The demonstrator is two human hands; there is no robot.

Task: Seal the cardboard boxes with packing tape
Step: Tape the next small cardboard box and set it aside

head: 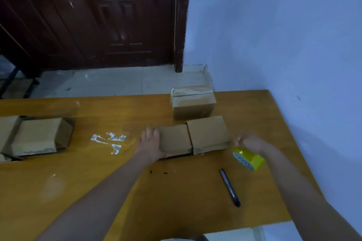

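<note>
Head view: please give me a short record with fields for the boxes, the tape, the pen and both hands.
box in work: flaps closed, seam untaped, middle of table
left hand: flat against that box's left side
right hand: holds yellow tape roll at the box's right side
sealed box: taped, behind
open box: far left
black pen: lying near the roll
</note>
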